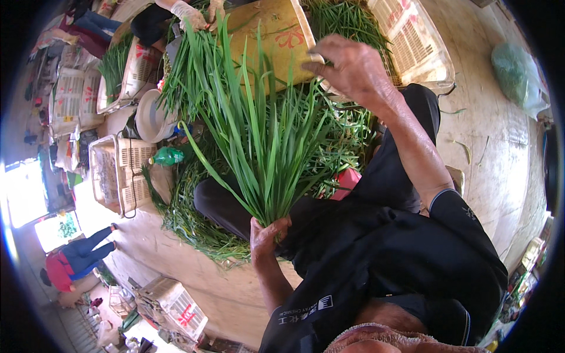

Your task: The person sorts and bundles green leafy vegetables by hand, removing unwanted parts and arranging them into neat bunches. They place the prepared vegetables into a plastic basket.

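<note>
My left hand [267,236] grips a large bunch of long flat green leaves, likely garlic chives [265,167], at its lower end. Upward from my fist the leaves fan out, and one yellowish leaf bends off to the left. My right hand [355,73] is raised beyond the leaf tips at the right, its fingers apart and nothing visible in them. It hangs near the right edge of a yellow board [269,44] with red markings. Beneath the bunch lies a heap of loose leaves and trimmings [344,137] between my legs.
Another person's gloved hands [192,17] are above a second chive bunch [190,75]. A plastic crate [415,39] with chives stands upper right. Left are an empty-looking crate [119,172], a green bottle [167,156] and a pale basin [148,117]. A filled plastic bag [518,79] lies far right.
</note>
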`<control>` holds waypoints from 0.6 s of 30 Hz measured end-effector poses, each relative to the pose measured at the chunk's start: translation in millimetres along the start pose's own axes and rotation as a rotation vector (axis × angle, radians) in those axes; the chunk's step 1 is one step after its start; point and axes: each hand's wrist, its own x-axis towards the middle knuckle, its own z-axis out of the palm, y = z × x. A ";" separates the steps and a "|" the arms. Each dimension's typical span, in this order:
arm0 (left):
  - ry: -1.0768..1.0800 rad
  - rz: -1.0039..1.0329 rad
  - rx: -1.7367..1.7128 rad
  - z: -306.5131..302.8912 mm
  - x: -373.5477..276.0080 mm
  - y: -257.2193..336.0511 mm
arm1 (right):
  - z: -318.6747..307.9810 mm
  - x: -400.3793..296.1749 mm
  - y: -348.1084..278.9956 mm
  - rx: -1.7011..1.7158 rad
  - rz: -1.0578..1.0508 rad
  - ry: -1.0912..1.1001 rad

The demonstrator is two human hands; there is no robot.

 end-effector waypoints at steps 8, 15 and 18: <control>-0.078 0.024 -0.045 -10.9 -0.5 -5.1 | 9.3 58.7 -11.2 0.380 -0.135 -0.101; -0.079 0.021 0.027 -9.4 -2.2 -3.2 | 19.7 70.0 -16.6 0.599 -0.061 -0.457; -0.130 0.095 -0.022 -12.1 -0.9 -8.2 | 25.0 68.9 -16.5 0.588 -0.104 -0.425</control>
